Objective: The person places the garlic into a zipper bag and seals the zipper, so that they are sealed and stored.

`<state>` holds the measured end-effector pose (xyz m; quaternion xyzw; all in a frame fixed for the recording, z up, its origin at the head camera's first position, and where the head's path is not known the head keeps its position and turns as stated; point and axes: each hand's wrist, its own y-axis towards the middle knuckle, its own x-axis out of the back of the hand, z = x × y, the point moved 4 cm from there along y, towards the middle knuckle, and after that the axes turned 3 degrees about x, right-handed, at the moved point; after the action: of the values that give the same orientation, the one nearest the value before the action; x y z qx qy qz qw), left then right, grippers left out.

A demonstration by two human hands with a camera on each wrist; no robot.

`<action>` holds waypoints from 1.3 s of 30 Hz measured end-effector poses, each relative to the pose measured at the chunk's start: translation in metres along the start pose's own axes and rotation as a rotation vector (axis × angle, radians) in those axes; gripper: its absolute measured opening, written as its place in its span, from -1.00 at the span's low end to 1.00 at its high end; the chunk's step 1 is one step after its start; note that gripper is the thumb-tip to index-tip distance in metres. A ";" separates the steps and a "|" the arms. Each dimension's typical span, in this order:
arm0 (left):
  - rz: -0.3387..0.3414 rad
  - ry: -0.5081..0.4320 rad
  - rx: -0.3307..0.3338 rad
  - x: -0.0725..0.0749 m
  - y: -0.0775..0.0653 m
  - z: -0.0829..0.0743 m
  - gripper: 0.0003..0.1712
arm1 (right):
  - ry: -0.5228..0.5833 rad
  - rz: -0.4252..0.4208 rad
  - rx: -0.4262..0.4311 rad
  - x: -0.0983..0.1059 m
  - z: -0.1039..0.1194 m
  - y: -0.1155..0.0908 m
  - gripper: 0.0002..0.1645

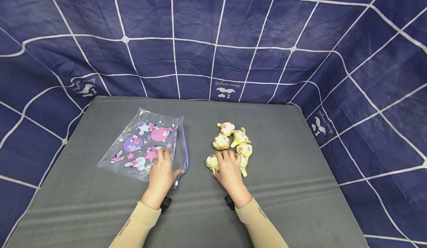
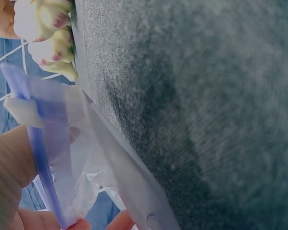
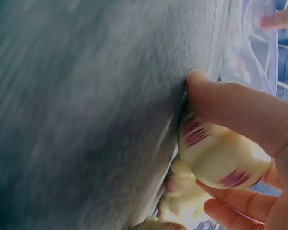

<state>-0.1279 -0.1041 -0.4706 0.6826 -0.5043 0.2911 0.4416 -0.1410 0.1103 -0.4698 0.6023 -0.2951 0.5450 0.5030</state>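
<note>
A clear zip bag (image 1: 135, 144) printed with pink, purple and white cartoon figures lies flat at the left, its purple zip edge facing right and gaping a little. My left hand (image 1: 161, 172) holds it by this mouth, thumb at the zip strip near the white slider (image 2: 23, 111) and fingers on the printed side. To the right, several garlic bulbs (image 1: 221, 142) with purple-pink streaks lie in a loose cluster. My right hand (image 1: 230, 170) reaches over the nearest ones and grips a garlic bulb (image 3: 221, 153) between thumb and fingers, close to the tabletop.
The grey cloth-covered table (image 1: 197, 211) carries both the bag and the bulbs. A blue curtain (image 1: 193, 59) with white grid lines stands along the back and both sides. Grey tabletop lies between bag and bulbs.
</note>
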 end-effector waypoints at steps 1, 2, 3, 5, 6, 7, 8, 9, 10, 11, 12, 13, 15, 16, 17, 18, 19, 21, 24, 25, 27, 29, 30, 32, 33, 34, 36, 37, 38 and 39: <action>-0.005 0.001 -0.003 0.000 0.000 0.000 0.12 | 0.002 0.001 0.013 -0.001 0.003 0.000 -0.18; -0.010 0.000 -0.005 0.000 -0.001 -0.001 0.12 | 0.004 0.000 0.024 -0.002 0.005 0.000 -0.18; -0.014 -0.002 -0.006 0.001 -0.001 -0.001 0.12 | 0.017 -0.006 0.031 -0.002 0.008 0.000 -0.17; -0.020 -0.004 -0.008 0.001 -0.002 -0.002 0.13 | 0.048 -0.028 0.040 -0.001 0.011 0.000 -0.18; -0.023 -0.004 -0.010 0.001 -0.002 -0.003 0.13 | 0.069 -0.037 0.040 -0.001 0.013 0.000 -0.18; -0.028 -0.002 -0.013 0.001 -0.002 -0.003 0.13 | 0.096 -0.044 0.037 -0.001 0.014 0.001 -0.19; -0.034 0.000 -0.015 0.001 -0.002 -0.003 0.14 | 0.128 -0.050 0.029 0.000 0.015 0.002 -0.19; -0.040 0.004 -0.018 0.001 -0.001 -0.004 0.14 | 0.159 -0.057 0.022 0.001 0.015 0.003 -0.21; -0.046 0.009 -0.022 0.001 -0.001 -0.004 0.15 | 0.188 -0.059 0.014 0.002 0.015 0.004 -0.22; -0.051 0.015 -0.023 0.001 -0.001 -0.004 0.15 | 0.215 -0.060 0.007 0.003 0.015 0.005 -0.23; -0.054 0.020 -0.025 0.001 0.000 -0.004 0.16 | 0.249 -0.057 -0.004 0.005 0.015 0.006 -0.23; -0.057 0.024 -0.024 0.001 0.000 -0.004 0.16 | 0.282 -0.056 -0.014 0.006 0.015 0.007 -0.23; -0.054 0.028 -0.020 0.001 0.001 -0.004 0.17 | 0.339 -0.058 -0.032 0.010 0.015 0.009 -0.23; -0.051 0.029 -0.018 0.001 0.001 -0.004 0.16 | 0.370 -0.062 -0.040 0.012 0.014 0.010 -0.23; -0.046 0.029 -0.014 0.001 0.001 -0.003 0.16 | 0.398 -0.068 -0.050 0.014 0.014 0.011 -0.22; -0.041 0.029 -0.011 0.001 0.002 -0.004 0.16 | 0.425 -0.072 -0.061 0.016 0.013 0.011 -0.21; -0.035 0.029 -0.008 0.001 0.002 -0.004 0.16 | 0.446 -0.079 -0.070 0.017 0.013 0.012 -0.20; -0.025 0.032 -0.003 0.001 0.002 -0.004 0.16 | 0.488 -0.089 -0.090 0.018 0.012 0.015 -0.20; -0.019 0.040 -0.004 0.001 0.002 -0.005 0.18 | 0.563 -0.079 -0.128 0.019 0.011 0.019 -0.17; -0.015 0.042 -0.004 0.000 0.002 -0.004 0.18 | 0.591 -0.069 -0.148 0.019 0.012 0.021 -0.16; -0.011 0.045 -0.005 0.000 0.002 -0.005 0.18 | 0.637 -0.048 -0.179 0.019 0.014 0.025 -0.14; -0.007 0.046 -0.006 0.000 0.002 -0.005 0.17 | 0.673 -0.027 -0.203 0.017 0.017 0.030 -0.12; -0.003 0.047 -0.006 -0.001 0.002 -0.005 0.17 | 0.687 -0.021 -0.208 0.017 0.019 0.032 -0.11; 0.002 0.046 -0.006 0.000 0.002 -0.005 0.17 | 0.707 -0.014 -0.208 0.014 0.023 0.036 -0.12; 0.003 0.045 -0.006 -0.001 0.002 -0.006 0.17 | 0.720 -0.012 -0.204 0.013 0.024 0.038 -0.12; 0.004 0.044 -0.005 -0.001 0.002 -0.006 0.17 | 0.734 -0.011 -0.200 0.012 0.026 0.040 -0.12; 0.007 0.036 -0.001 0.000 0.002 -0.006 0.17 | 0.771 -0.008 -0.193 0.011 0.030 0.043 -0.11; 0.010 0.029 0.002 -0.001 0.002 -0.006 0.17 | 0.796 -0.006 -0.194 0.011 0.032 0.045 -0.11; 0.015 0.020 0.007 -0.001 0.002 -0.006 0.17 | 0.826 -0.003 -0.198 0.010 0.033 0.046 -0.11; 0.022 0.009 0.012 -0.001 0.002 -0.006 0.17 | 0.852 0.000 -0.203 0.009 0.035 0.048 -0.10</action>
<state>-0.1296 -0.0987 -0.4684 0.6783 -0.5079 0.3019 0.4367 -0.1693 0.0643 -0.4442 0.2711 -0.1132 0.7132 0.6364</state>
